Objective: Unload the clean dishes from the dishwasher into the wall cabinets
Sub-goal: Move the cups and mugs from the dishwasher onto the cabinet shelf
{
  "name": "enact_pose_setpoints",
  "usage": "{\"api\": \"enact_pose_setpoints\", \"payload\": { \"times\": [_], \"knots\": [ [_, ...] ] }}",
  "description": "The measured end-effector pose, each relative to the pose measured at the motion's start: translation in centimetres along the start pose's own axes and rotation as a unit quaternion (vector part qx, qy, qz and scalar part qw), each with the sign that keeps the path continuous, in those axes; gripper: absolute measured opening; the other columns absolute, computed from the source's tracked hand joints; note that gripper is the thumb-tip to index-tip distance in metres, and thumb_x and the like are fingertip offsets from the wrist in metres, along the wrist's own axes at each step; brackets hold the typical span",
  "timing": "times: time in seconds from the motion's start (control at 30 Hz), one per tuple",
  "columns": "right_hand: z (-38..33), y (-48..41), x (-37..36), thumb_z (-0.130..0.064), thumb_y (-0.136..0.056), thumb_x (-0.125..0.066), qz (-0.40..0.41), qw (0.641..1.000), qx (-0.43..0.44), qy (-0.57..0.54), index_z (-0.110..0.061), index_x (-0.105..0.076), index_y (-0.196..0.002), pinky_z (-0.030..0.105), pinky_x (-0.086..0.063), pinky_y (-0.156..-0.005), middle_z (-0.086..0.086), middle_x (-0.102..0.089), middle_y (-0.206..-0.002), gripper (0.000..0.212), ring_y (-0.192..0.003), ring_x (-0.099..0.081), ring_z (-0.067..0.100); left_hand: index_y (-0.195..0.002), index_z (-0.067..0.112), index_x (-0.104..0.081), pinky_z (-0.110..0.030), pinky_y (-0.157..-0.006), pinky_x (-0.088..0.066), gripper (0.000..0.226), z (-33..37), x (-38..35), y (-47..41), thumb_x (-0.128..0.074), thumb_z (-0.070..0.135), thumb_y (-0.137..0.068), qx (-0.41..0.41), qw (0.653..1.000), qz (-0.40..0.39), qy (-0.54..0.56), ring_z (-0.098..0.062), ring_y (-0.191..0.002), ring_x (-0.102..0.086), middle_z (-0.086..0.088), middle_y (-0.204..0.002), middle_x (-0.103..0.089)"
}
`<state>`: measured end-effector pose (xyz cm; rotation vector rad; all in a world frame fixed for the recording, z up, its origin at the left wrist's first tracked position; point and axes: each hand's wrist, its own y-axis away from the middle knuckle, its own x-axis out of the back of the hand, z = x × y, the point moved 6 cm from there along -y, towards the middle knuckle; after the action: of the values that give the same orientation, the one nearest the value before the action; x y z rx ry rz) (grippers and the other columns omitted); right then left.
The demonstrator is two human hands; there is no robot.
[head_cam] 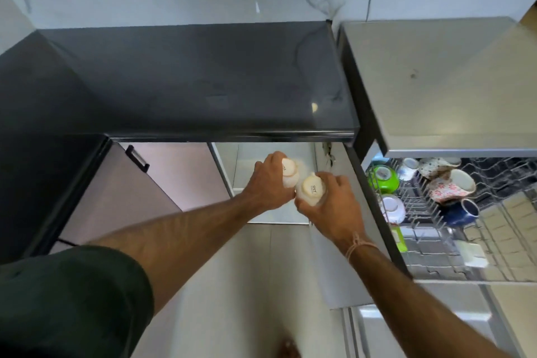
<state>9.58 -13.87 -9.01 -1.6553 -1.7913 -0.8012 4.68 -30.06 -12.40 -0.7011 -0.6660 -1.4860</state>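
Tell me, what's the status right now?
Left hand grips one white cup, right hand a second cup. More dishes in the rack. Dark countertop just ahead.

Two hands are being counted, the left hand and the right hand, and two white cups are being held, the left cup and the right cup, one per hand. In the one dishwasher rack, one green bowl, one white bowl, one blue mug and two flowered mugs, the pink-flowered mug and the speckled mug, are being carried. One black door handle is being shown.
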Motion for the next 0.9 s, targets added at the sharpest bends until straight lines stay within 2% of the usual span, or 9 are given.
{"api": "enact_pose_setpoints", "payload": {
  "times": [0.17,0.3,0.4,0.5,0.63,0.7,0.77,0.87,0.9],
  "knots": [
    [3.2,-5.8,-7.6,-0.055,-0.075,-0.075,-0.008,0.999,-0.036,0.008,-0.028,-0.042,-0.133,0.029,-0.052,-0.088,0.000,-0.046,-0.129,0.072,-0.105,-0.058,0.019,-0.127,0.022,-0.044,-0.036,-0.091,-0.056,0.065,-6.9,-4.5,-6.0,-0.080,0.042,-0.076,0.007,1.000,-0.023,-0.020,-0.020,-0.101,-0.059,0.000,-0.120,-0.056],
    [6.2,-10.7,-13.1,-0.047,-0.074,-0.078,0.003,1.000,-0.031,-0.001,-0.025,-0.046,-0.129,0.029,-0.050,-0.086,0.004,-0.048,-0.127,0.067,-0.105,-0.059,0.022,-0.120,0.023,-0.048,-0.036,-0.087,-0.057,0.065,-12.6,-8.0,-10.2,-0.083,0.041,-0.068,-0.003,0.999,-0.015,-0.044,-0.019,-0.099,-0.059,0.000,-0.115,-0.056],
    [8.2,-14.4,-17.2,-0.044,-0.073,-0.079,0.018,1.000,-0.020,0.000,-0.024,-0.048,-0.126,0.024,-0.046,-0.078,0.005,-0.049,-0.122,0.065,-0.099,-0.062,0.023,-0.121,0.023,-0.046,-0.034,-0.087,-0.054,0.069,-16.9,-10.5,-13.6,-0.084,0.032,-0.065,-0.009,0.998,-0.007,-0.060,-0.020,-0.103,-0.055,-0.004,-0.118,-0.053],
    [9.8,-18.0,-20.8,-0.039,-0.072,-0.080,0.025,1.000,-0.007,-0.001,-0.023,-0.049,-0.126,0.024,-0.042,-0.076,0.007,-0.048,-0.121,0.064,-0.098,-0.061,0.025,-0.118,0.023,-0.049,-0.032,-0.082,-0.054,0.069,-20.4,-12.7,-17.0,-0.085,0.034,-0.060,-0.016,0.999,0.011,-0.047,-0.019,-0.099,-0.058,-0.003,-0.113,-0.056],
    [11.9,-22.7,-24.4,-0.037,-0.070,-0.082,0.053,0.998,-0.005,-0.018,-0.022,-0.043,-0.130,0.026,-0.042,-0.078,0.007,-0.045,-0.122,0.073,-0.097,-0.061,0.027,-0.125,0.018,-0.048,-0.036,-0.087,-0.052,0.078,-23.7,-14.9,-21.5,-0.084,0.036,-0.059,-0.030,0.998,0.031,-0.039,-0.026,-0.105,-0.058,-0.008,-0.117,-0.055],
    [12.8,-24.8,-25.8,-0.036,-0.068,-0.084,0.067,0.997,0.003,-0.034,-0.020,-0.040,-0.129,0.026,-0.044,-0.076,0.007,-0.045,-0.122,0.077,-0.096,-0.059,0.024,-0.126,0.016,-0.046,-0.033,-0.086,-0.050,0.083,-24.9,-15.5,-23.9,-0.086,0.040,-0.058,-0.033,0.998,0.043,-0.041,-0.022,-0.104,-0.057,-0.006,-0.118,-0.055],
    [13.7,-26.7,-26.7,-0.038,-0.066,-0.085,0.080,0.996,0.010,-0.036,-0.018,-0.041,-0.126,0.025,-0.045,-0.073,0.005,-0.046,-0.120,0.077,-0.092,-0.055,0.020,-0.116,0.016,-0.050,-0.028,-0.079,-0.049,0.076,-26.0,-16.0,-26.4,-0.087,0.042,-0.055,-0.022,0.998,0.051,-0.036,-0.017,-0.095,-0.057,-0.001,-0.111,-0.056],
    [14.7,-29.2,-27.4,-0.047,-0.063,-0.085,0.118,0.992,0.030,-0.032,-0.020,-0.047,-0.120,0.026,-0.050,-0.073,0.004,-0.049,-0.114,0.074,-0.089,-0.057,0.019,-0.087,0.019,-0.052,-0.020,-0.062,-0.042,0.053,-27.1,-16.8,-29.8,-0.078,0.048,-0.051,-0.033,0.997,0.070,-0.025,-0.021,-0.088,-0.066,0.005,-0.089,-0.057],
    [14.9,-29.8,-27.6,-0.051,-0.063,-0.084,0.130,0.990,0.042,-0.024,-0.021,-0.049,-0.119,0.027,-0.052,-0.073,0.004,-0.051,-0.111,0.072,-0.088,-0.057,0.019,-0.084,0.020,-0.051,-0.019,-0.060,-0.040,0.049,-27.1,-16.9,-30.3,-0.076,0.047,-0.051,-0.038,0.996,0.081,-0.016,-0.019,-0.087,-0.067,0.007,-0.085,-0.058]
  ]
}}
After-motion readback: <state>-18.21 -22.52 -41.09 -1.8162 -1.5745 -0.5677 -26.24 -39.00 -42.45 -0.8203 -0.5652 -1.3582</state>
